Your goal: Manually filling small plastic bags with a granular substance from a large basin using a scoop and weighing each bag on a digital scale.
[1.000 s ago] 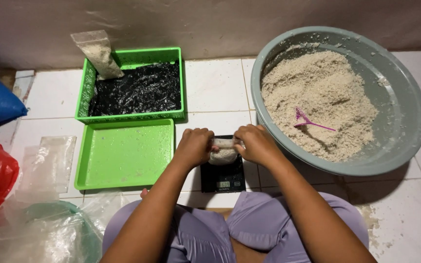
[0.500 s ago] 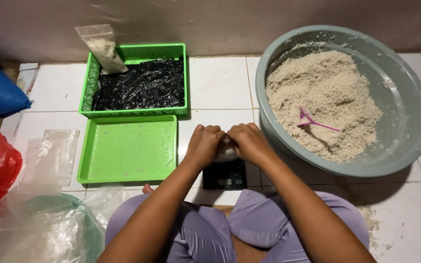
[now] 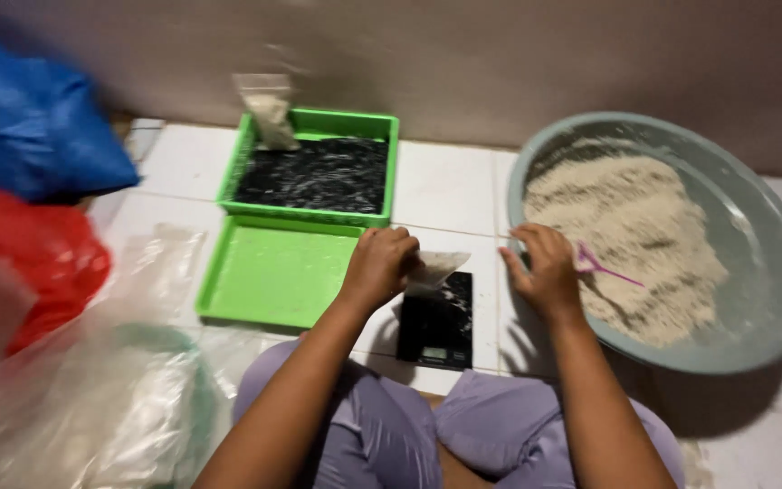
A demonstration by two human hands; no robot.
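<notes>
Over the black scale (image 3: 436, 324), small clear packet (image 3: 433, 269)

Brightness: moderate, even indoor light; white floor tiles (image 3: 450, 186) are the brightest area, the wall along the top edge is dull and grey.
Light source: seems to sit above and slightly left, out of view.
Shadows: soft dark shadow under the large grey basin (image 3: 762, 272) at the lower right; fainter shadow beside the right hand (image 3: 545, 272) on the tiles.
Glare: small white glints on the black contents of the far green tray (image 3: 391, 145).
Blur: strong motion smear at the left edge; blue bag (image 3: 29, 118), red bag (image 3: 20, 263) and clear plastic (image 3: 92, 398) lose their outlines.
Focus: left hand (image 3: 377, 267) and black scale (image 3: 436, 326) are fairly sharp.
</notes>
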